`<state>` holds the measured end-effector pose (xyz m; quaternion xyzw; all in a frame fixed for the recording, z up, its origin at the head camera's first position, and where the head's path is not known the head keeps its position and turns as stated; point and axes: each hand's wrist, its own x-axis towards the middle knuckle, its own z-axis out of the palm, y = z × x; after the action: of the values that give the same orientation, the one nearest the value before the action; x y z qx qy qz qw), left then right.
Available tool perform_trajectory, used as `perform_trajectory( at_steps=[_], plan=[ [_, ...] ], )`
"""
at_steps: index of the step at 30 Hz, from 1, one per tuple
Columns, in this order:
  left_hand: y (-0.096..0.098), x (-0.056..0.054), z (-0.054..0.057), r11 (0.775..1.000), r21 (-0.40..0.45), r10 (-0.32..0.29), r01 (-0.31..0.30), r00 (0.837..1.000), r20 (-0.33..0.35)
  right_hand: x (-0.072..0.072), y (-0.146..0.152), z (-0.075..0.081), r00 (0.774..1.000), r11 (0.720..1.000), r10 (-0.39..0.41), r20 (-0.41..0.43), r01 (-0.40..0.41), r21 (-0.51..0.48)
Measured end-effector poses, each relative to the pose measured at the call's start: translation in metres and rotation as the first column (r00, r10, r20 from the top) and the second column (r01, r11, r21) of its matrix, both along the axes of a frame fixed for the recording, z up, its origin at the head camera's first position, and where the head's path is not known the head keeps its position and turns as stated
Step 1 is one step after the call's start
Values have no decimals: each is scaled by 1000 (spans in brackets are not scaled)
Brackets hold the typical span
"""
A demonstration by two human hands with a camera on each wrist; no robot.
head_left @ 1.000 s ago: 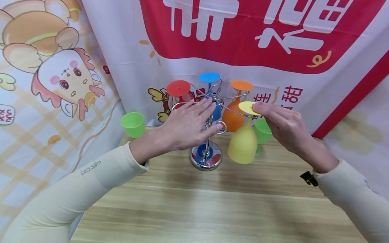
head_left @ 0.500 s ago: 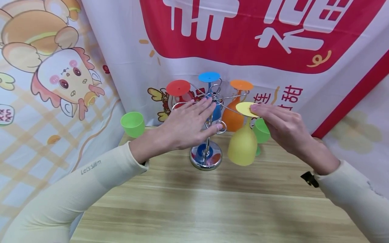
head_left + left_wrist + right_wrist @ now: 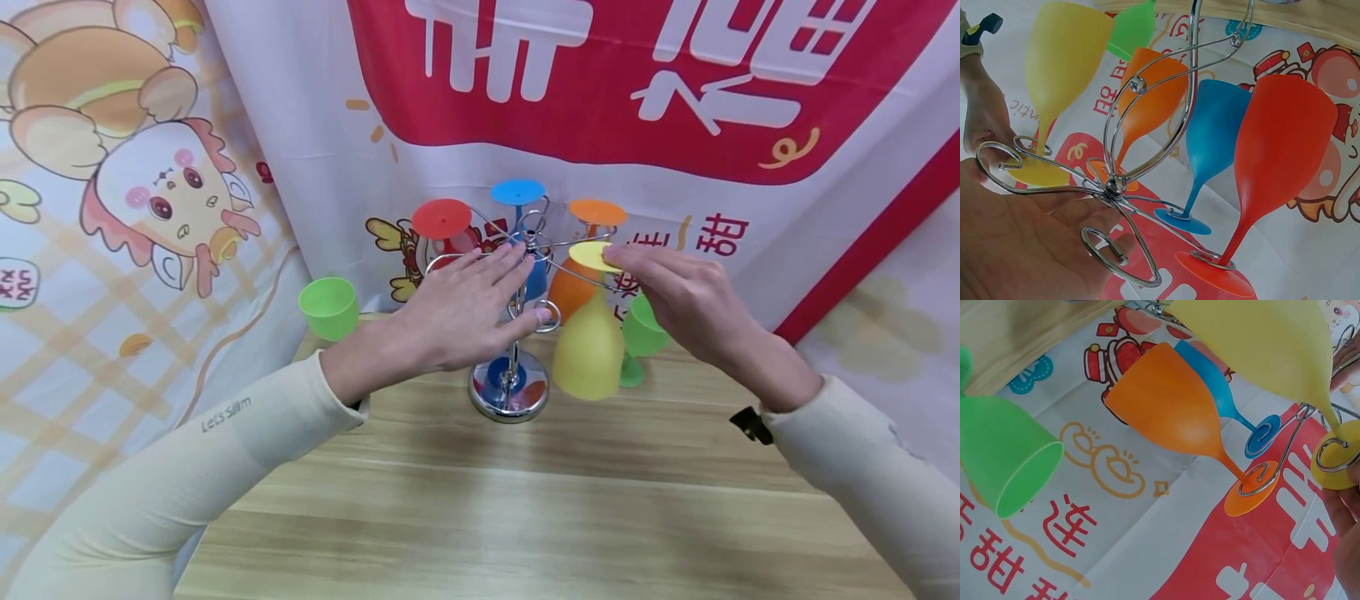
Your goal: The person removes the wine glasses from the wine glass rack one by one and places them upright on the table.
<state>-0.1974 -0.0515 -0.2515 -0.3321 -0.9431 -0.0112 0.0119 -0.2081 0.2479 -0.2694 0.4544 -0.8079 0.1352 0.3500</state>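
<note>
A chrome wire goblet rack (image 3: 516, 387) stands on the table, its curled arms spread at the top. My left hand (image 3: 468, 317) lies flat over the top of the rack with straight fingers. My right hand (image 3: 686, 300) pinches the foot of a yellow plastic goblet (image 3: 588, 354), which is upside down at a rack arm. The left wrist view shows the wire curl close by its stem. Hanging bowl-down from other arms are a red goblet (image 3: 1282, 144), a blue goblet (image 3: 1213, 134) and an orange goblet (image 3: 1169, 403).
One green goblet (image 3: 328, 307) stands at the left, partly behind the left forearm. Another green goblet (image 3: 643, 327) stands upright behind the yellow one on the right. The wooden table (image 3: 480, 508) meets a printed cloth (image 3: 300, 108) at the back.
My right hand has shifted left with the yellow goblet, and its foot sits slightly higher. More of the right green goblet shows. The left hand has stayed in place.
</note>
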Motion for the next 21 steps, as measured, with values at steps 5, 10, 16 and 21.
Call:
perform_trajectory(
  at_steps=[5, 10, 16, 21],
  plan=[
    [-1, 0, 0, 1000, 5, 0, 0, 1000, -1, -7, -2, 1, 999, 1000, -25, 25, 25, 13],
    [0, 1, -1, 1000, 6, -4, 4, 1000, -7, -13, 1, 0, 998, 999, -41, 43, 41, 3],
    [0, 1, -1, 1000, -5, -4, 4, 1000, -10, -17, 8, -4, 995, 997, -77, 60, 78, -24],
    [0, 0, -1, 1000, -3, 2, -2, 1000, -10, -16, 15, -6, 990, 992, -112, 83, 116, -51]
  ],
)
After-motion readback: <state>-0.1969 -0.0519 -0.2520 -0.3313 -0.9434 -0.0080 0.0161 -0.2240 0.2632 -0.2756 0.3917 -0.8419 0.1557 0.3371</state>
